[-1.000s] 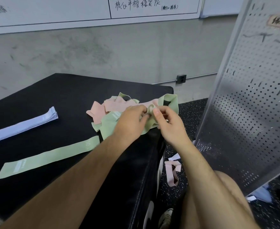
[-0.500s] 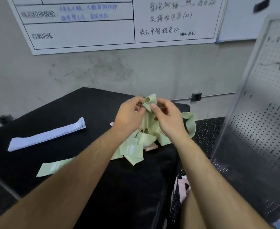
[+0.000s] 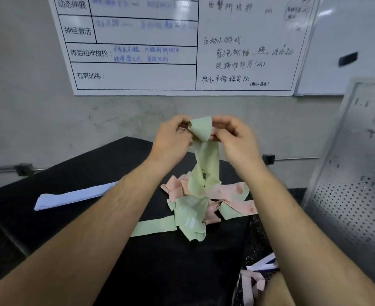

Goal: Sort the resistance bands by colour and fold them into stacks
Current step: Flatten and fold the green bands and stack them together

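At the lower right of the frame, loose pink and white bands lie below the edge of the black worktop, on what seems to be the floor. Further in, a flat green band stretches across the worktop towards lower centre, its right end reaching a tangled heap of green and pink bands. At centre left, well apart from the heap, sits a folded pale lilac stack.

Above the heap, in the middle of the frame, both hands are raised. The left hand and right hand each pinch one side of the looped top of a green band, fingers curled on it. Its length hangs straight down into the heap.

A perforated metal panel stands at the right edge. Behind everything, a whiteboard with handwriting fills the upper part of the grey wall.
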